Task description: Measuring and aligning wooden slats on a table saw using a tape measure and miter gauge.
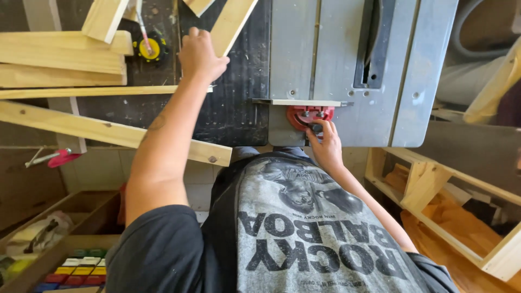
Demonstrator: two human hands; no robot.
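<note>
Workshop clutter frames a grey metal table saw top (347, 59) whose dark blade slot (372, 49) sits toward its far side, with a black ribbed side surface (239, 92) lying to the left of it. The left hand (199, 54) reaches forward over that black surface and rests with curled fingers against a pale wooden strip (233, 24) that leans diagonally across it, seemingly to steady it; whether the fingers fully close round the wood I cannot tell. The right hand (325, 144) sits at the near edge of the saw, its fingers pinched on a red round plastic knob (309, 115) fixed under a thin metal fence bar (304, 102), as one would to turn or lock it. Several pale timber planks (59, 54) are stacked at the left, beside a yellow and black tape measure (149, 48). Below left, a wooden tray (32, 260) holds small coloured blocks.
</note>
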